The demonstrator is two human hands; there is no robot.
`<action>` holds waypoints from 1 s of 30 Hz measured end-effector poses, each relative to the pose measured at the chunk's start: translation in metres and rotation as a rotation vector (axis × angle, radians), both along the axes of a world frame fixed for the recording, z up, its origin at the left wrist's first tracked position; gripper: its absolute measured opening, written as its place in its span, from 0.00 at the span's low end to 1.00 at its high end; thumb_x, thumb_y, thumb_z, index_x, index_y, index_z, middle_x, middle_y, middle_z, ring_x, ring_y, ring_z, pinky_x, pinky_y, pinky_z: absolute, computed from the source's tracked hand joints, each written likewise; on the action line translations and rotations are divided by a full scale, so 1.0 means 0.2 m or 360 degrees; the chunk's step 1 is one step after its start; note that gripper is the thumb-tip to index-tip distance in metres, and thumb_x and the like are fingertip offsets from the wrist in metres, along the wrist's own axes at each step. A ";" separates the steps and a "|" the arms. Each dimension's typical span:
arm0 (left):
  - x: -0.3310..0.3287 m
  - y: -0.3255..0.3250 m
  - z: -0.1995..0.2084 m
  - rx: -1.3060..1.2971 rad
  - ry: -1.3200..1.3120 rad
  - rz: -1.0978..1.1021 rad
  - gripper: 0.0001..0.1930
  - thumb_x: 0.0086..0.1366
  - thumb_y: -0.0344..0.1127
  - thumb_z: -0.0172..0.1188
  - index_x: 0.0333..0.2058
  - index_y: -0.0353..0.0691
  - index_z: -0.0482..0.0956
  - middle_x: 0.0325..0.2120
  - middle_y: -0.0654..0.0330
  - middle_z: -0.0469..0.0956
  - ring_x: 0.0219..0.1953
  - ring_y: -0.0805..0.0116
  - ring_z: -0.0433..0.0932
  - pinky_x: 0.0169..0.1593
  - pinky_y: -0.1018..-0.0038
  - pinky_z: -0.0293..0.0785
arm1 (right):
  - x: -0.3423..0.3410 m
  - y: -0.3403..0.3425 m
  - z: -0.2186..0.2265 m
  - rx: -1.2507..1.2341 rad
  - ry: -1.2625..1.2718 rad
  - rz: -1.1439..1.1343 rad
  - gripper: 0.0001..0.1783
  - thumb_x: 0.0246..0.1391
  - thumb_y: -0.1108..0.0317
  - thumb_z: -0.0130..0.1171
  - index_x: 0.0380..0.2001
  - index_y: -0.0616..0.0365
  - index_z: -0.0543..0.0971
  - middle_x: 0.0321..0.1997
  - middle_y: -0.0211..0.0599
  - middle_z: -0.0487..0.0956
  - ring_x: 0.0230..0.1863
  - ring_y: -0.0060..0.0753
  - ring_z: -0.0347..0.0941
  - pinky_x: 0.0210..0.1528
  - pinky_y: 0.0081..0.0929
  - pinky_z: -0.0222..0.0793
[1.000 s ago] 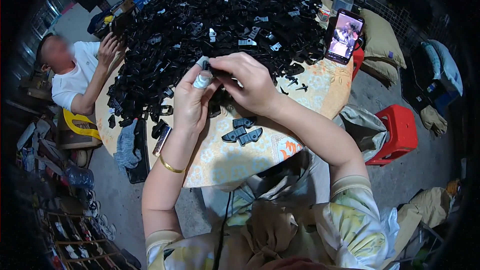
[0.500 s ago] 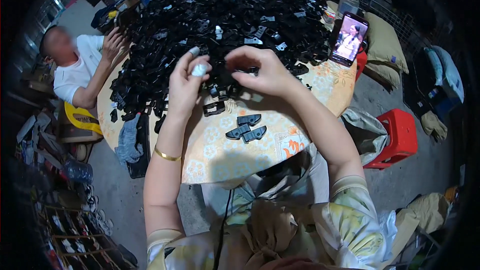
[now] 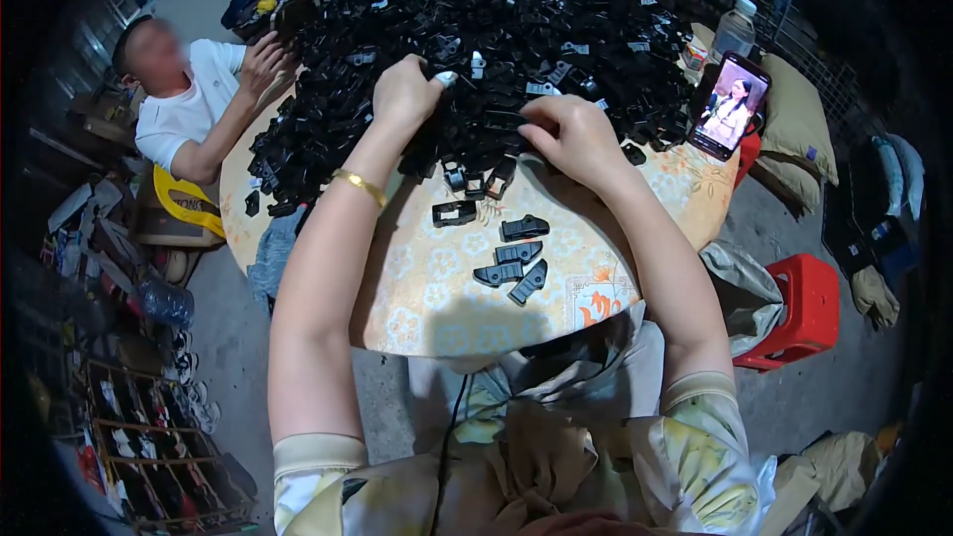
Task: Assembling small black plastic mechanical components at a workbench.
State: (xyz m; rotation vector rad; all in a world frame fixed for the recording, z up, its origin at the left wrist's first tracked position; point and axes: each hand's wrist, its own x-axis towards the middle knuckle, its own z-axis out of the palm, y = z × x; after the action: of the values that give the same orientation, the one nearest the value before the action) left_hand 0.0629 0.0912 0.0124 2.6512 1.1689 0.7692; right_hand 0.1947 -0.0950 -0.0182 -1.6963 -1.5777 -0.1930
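Observation:
A large heap of small black plastic parts (image 3: 397, 35) covers most of the table. My left hand (image 3: 405, 97) reaches into the heap, its fingers curled downward and mostly hidden; a white covering shows on one digit. To its right, my right hand (image 3: 576, 134) is at the heap's near side, thumb and forefinger bent around the end of a dark elongated plastic part (image 3: 504, 120). Nearer me, several black plastic pieces (image 3: 518, 253) lie grouped on the cloth. A black frame-like part (image 3: 455, 213) rests alone between them and the heap.
The round table has a patterned yellow cloth (image 3: 422, 283). A lit phone (image 3: 732, 104) leans by a clear bottle (image 3: 736, 32) at the right. Another person (image 3: 194, 104) sits at the left edge, hands by the heap. A red stool (image 3: 799, 313) stands at right.
My left hand has gone forward into the heap, its fingers turned down. Another black piece now lies with the group on the cloth. The whole view has shifted slightly.

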 end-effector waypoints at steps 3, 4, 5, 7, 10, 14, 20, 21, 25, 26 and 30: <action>0.11 -0.03 -0.02 0.0127 0.0157 0.0128 0.20 0.54 0.41 0.59 0.45 0.41 0.75 0.42 0.45 0.74 0.43 0.51 0.75 0.47 0.64 0.72 | 0.02 0.02 -0.04 0.0093 -0.0316 0.0056 0.16 0.43 0.63 0.62 0.37 0.56 0.78 0.38 0.38 0.77 0.44 0.40 0.69 0.45 0.34 0.66; 0.13 0.01 -0.03 0.0126 0.0157 0.0115 0.20 0.54 0.41 0.59 0.45 0.41 0.75 0.42 0.45 0.74 0.43 0.51 0.75 0.47 0.64 0.72 | 0.01 0.04 -0.08 0.0102 -0.0417 0.0127 0.17 0.43 0.63 0.62 0.39 0.55 0.78 0.41 0.38 0.76 0.46 0.40 0.68 0.46 0.35 0.65; 0.15 0.04 -0.05 0.0094 0.0250 0.0113 0.19 0.55 0.41 0.59 0.45 0.40 0.75 0.42 0.44 0.73 0.44 0.50 0.74 0.47 0.64 0.72 | -0.02 0.04 -0.10 -0.0070 -0.0442 0.0134 0.20 0.42 0.62 0.63 0.41 0.54 0.78 0.45 0.36 0.73 0.49 0.39 0.65 0.49 0.37 0.61; 0.21 0.07 -0.05 0.0022 0.0368 0.0170 0.17 0.56 0.39 0.56 0.44 0.40 0.75 0.43 0.41 0.71 0.45 0.49 0.73 0.49 0.64 0.71 | -0.02 0.05 -0.13 -0.0115 -0.0491 0.0101 0.15 0.43 0.65 0.62 0.38 0.54 0.78 0.45 0.35 0.73 0.49 0.37 0.66 0.50 0.38 0.58; 0.20 0.12 -0.05 -0.0076 0.0167 0.0081 0.15 0.53 0.35 0.54 0.41 0.40 0.76 0.38 0.42 0.76 0.44 0.48 0.74 0.50 0.65 0.70 | 0.00 0.07 -0.15 -0.0164 -0.0511 0.0035 0.12 0.44 0.67 0.61 0.35 0.55 0.78 0.43 0.34 0.73 0.48 0.36 0.66 0.50 0.39 0.57; 0.08 0.11 -0.07 -0.0117 -0.0279 0.0035 0.18 0.52 0.30 0.58 0.43 0.37 0.71 0.36 0.50 0.77 0.39 0.57 0.77 0.45 0.69 0.72 | 0.00 0.10 -0.19 -0.0005 -0.0463 0.0041 0.11 0.44 0.67 0.61 0.34 0.55 0.78 0.41 0.32 0.74 0.46 0.37 0.67 0.51 0.39 0.56; -0.15 -0.20 -0.01 -0.1547 -0.1371 -0.0329 0.12 0.58 0.27 0.51 0.41 0.32 0.69 0.30 0.57 0.74 0.34 0.69 0.75 0.37 0.73 0.75 | -0.01 0.10 -0.18 -0.0100 -0.0478 -0.0028 0.12 0.42 0.65 0.62 0.32 0.56 0.77 0.36 0.35 0.73 0.44 0.37 0.68 0.51 0.39 0.56; -0.20 -0.20 -0.03 -0.1807 -0.1466 -0.0432 0.12 0.60 0.27 0.49 0.43 0.32 0.69 0.33 0.54 0.74 0.35 0.67 0.75 0.39 0.73 0.75 | -0.02 0.10 -0.17 -0.0113 -0.0498 -0.0065 0.13 0.41 0.64 0.62 0.31 0.57 0.76 0.35 0.36 0.72 0.44 0.38 0.68 0.52 0.39 0.56; -0.26 -0.29 -0.06 -0.2007 -0.1501 -0.0543 0.11 0.61 0.24 0.47 0.43 0.30 0.69 0.33 0.56 0.73 0.36 0.69 0.75 0.40 0.78 0.75 | -0.03 0.10 -0.16 0.0008 -0.0421 -0.0092 0.13 0.39 0.64 0.62 0.30 0.58 0.76 0.33 0.37 0.73 0.40 0.39 0.70 0.51 0.39 0.57; -0.26 -0.30 -0.08 -0.1958 -0.1467 -0.0538 0.12 0.61 0.24 0.47 0.44 0.28 0.68 0.34 0.56 0.73 0.36 0.68 0.75 0.40 0.78 0.75 | -0.04 0.10 -0.16 0.0070 -0.0379 -0.0059 0.13 0.39 0.65 0.62 0.30 0.59 0.76 0.32 0.39 0.74 0.37 0.41 0.71 0.49 0.38 0.60; -0.26 -0.38 -0.07 -0.2022 -0.1549 -0.0470 0.14 0.63 0.24 0.47 0.47 0.26 0.66 0.37 0.53 0.72 0.40 0.65 0.76 0.41 0.78 0.75 | -0.03 0.11 -0.15 0.0243 0.0130 0.0030 0.12 0.39 0.68 0.61 0.30 0.62 0.76 0.33 0.42 0.76 0.32 0.44 0.74 0.38 0.34 0.69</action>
State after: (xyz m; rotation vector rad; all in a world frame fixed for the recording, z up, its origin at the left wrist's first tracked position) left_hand 0.0108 0.0158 -0.0020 1.1028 0.5781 0.7185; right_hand 0.1883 -0.0725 -0.0476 -1.5518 -1.4798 -0.2260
